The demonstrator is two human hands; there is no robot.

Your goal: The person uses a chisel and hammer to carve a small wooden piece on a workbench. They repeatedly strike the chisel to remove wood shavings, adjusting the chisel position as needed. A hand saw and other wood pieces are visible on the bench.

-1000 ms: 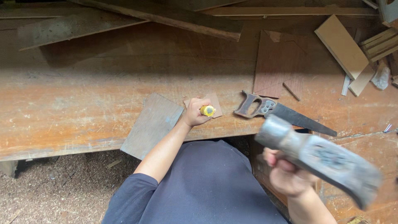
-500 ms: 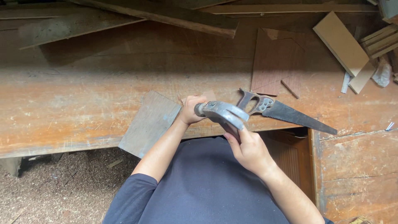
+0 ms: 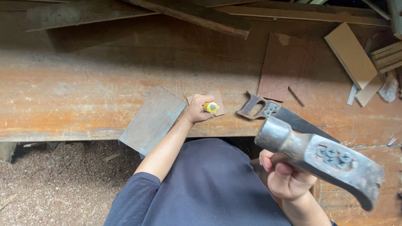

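A person in a dark blue shirt works at a worn wooden bench [image 3: 75,100], seen from above. The left hand [image 3: 197,109] is closed around a yellow-handled tool [image 3: 210,107], likely a chisel, holding it upright on a small brown board [image 3: 218,104] that lies near the bench's front edge. Only the tool's yellow butt end shows beyond the fist; its tip is hidden by the hand.

The right hand [image 3: 287,178] is clenched around the handle of a steel claw hammer [image 3: 318,157], raised well clear of the bench and close to the camera. The hammer's round face points toward the left hand, while its claw curves down to the right. The hammer is well apart from the yellow tool.

Just left of the left hand, a grey board [image 3: 153,119] lies at an angle and overhangs the bench's front edge. Just right of the left hand, between the two hands, a handsaw [image 3: 268,111] lies flat with its grip toward the chisel and its dark blade running under the raised hammer. Beyond the saw rests a thin reddish panel [image 3: 284,67]. Far to the right, offcuts [image 3: 356,58] of pale wood are piled at the bench's back. Sawdust [image 3: 54,180] covers the floor below the left arm.
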